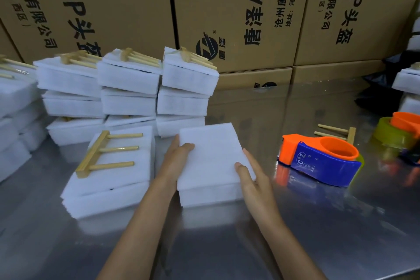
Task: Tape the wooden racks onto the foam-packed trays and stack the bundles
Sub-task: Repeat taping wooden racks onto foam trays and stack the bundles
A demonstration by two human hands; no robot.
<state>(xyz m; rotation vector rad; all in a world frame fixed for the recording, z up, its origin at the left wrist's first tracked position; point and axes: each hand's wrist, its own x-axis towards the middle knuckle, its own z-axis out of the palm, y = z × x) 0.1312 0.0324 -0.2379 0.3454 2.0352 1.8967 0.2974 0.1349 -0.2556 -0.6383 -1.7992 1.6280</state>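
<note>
Cardboard boxes [127, 7] wall off shiny steel table [341, 223] behind foam stacks [127, 88].

We are looking through one head-worn camera, facing forward and down onto the steel table [318, 223] from close above its near edge. Beyond the table's far edge, cardboard cartons [238, 7] are filling the top of this wide, tilting view.

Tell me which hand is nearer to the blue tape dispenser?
Right. The right hand holds the foam tray's right edge, beside the blue tape dispenser; the left hand holds the far edge.
</note>
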